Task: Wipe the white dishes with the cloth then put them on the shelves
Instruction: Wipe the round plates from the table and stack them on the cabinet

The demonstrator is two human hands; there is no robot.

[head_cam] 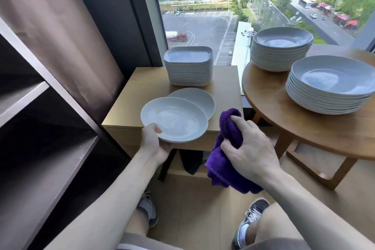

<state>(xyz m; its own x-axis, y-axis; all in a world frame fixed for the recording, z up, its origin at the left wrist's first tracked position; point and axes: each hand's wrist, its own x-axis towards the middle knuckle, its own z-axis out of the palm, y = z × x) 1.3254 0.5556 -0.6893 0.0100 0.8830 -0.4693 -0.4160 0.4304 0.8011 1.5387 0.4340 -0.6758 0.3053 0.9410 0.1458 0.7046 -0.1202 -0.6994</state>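
My left hand (154, 144) grips the near rim of a round white dish (174, 117), thumb on top, holding it over the front edge of the small square table (125, 105). A second white dish (196, 99) lies on that table just behind it, partly covered. My right hand (249, 148) holds a bunched purple cloth (225, 158) just right of the held dish, apart from it. Dark shelves (40, 138) stand at the left.
A stack of rounded-rectangular white plates (188, 65) sits at the back of the small table. Two stacks of round white dishes (280, 48) (328, 85) stand on the round wooden table (284, 115) at right. A window lies behind; my shoes (251, 219) are below.
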